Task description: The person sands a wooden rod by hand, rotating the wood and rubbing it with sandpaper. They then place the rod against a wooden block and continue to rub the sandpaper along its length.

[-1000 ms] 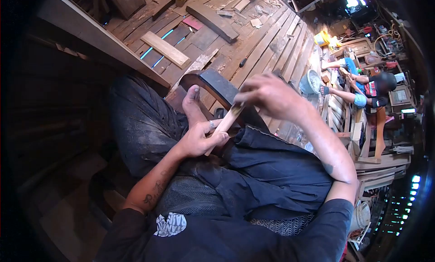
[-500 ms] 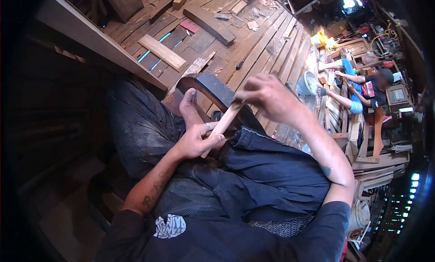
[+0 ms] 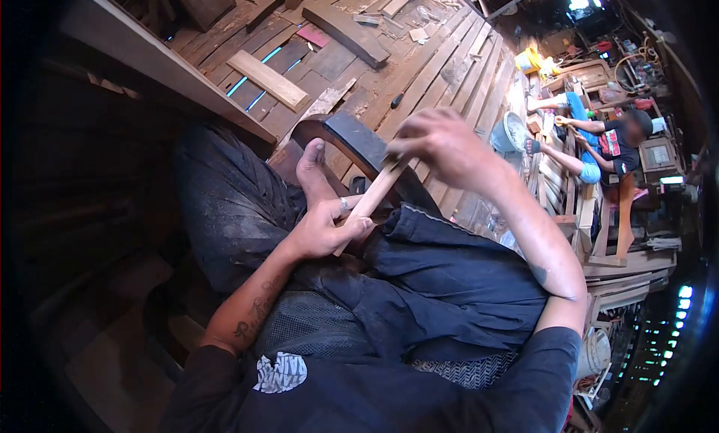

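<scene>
Strip of pale wood [image 3: 372, 196] held slantwise above dark trousers [image 3: 457, 276]. Left hand [image 3: 327, 227] clamped on its lower part, thumb on the near side. Right hand [image 3: 442, 142] at the upper end, fingers curled round a small brownish piece [image 3: 404, 148] against the wood; blurred from where I stand, cannot tell what it is. Hands apart, strip bridging them.

Risks, my reckoning: left grip looks like the main support, so a hard push from the right could twist the strip or drive it back through the fingers. Rough edges, if any, would mean splinters in bare skin. Should the right hand slip off the end, knuckles might catch the dark curved board [image 3: 356, 145] close by. Bare foot [image 3: 311, 167] near too; a loosened grip could drop the strip on it. Floorboards [image 3: 442, 66] show lit gaps further off, where something small might fall through. Co-worker [image 3: 618, 141] well apart, past a bucket [image 3: 509, 132]; little danger there, I judge.
</scene>
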Available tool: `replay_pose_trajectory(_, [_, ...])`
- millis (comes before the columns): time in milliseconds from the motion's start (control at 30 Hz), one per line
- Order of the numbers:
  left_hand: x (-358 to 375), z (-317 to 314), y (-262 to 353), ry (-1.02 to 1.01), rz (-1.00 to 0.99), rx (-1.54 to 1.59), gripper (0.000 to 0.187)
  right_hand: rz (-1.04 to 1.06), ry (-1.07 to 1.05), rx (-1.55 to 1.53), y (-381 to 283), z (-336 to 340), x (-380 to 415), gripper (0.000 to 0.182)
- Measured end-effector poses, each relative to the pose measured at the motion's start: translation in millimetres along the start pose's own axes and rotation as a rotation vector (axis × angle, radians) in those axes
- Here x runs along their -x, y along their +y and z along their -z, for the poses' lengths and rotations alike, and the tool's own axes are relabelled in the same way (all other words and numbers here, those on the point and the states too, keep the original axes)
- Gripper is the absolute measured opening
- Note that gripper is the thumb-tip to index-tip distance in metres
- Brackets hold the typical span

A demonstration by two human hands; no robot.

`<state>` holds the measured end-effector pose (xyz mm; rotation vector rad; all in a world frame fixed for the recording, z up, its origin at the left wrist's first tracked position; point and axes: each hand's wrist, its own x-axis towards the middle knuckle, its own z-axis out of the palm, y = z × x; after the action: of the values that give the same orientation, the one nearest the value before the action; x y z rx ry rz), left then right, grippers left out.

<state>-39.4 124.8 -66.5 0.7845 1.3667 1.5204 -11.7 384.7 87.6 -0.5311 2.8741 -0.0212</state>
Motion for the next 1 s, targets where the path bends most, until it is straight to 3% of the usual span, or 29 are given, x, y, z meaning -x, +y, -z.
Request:
replay_pose_trajectory(100, [-1,-2,-3,-0.017,-0.018,0.047,0.048,-0.086,0.157,0.097,12,-4,12,0.040])
replay_pose_trajectory(167, [-4,-5,-6,-0.040,0.001,0.057,0.048,-0.017,0.006,-0.004,-2,-2,11,0.041])
replay_pose_trajectory(233, [-1,-6,-9,-0.052,0.048,0.028,0.047,0.113,0.025,-0.157,-18,-14,7,0.041])
replay_pose_trajectory(300, [-2,-7,-9,-0.021,-0.023,0.029,0.047,0.143,-0.073,-0.172,-22,-5,1,0.041])
replay_pose_trajectory(500, [-1,-6,-6,-0.004,-0.064,-0.011,0.046,-0.085,0.114,0.065,10,-1,22,0.025])
replay_pose_trajectory(700, [0,-8,-5,0.010,-0.038,0.025,0.046,0.117,-0.005,-0.105,-30,-8,8,0.034])
replay_pose_trajectory(867, [-2,-2,-9,-0.010,-0.005,0.050,0.047,-0.191,0.136,0.109,9,-11,16,0.024])
replay_pose_trajectory(967, [-2,-3,-5,-0.016,0.007,0.061,0.046,-0.145,0.138,-0.094,-12,-11,16,0.027])
replay_pose_trajectory(1000, [-2,-4,-5,-0.011,0.006,0.081,0.046,-0.061,0.019,-0.118,-21,-6,12,0.040])
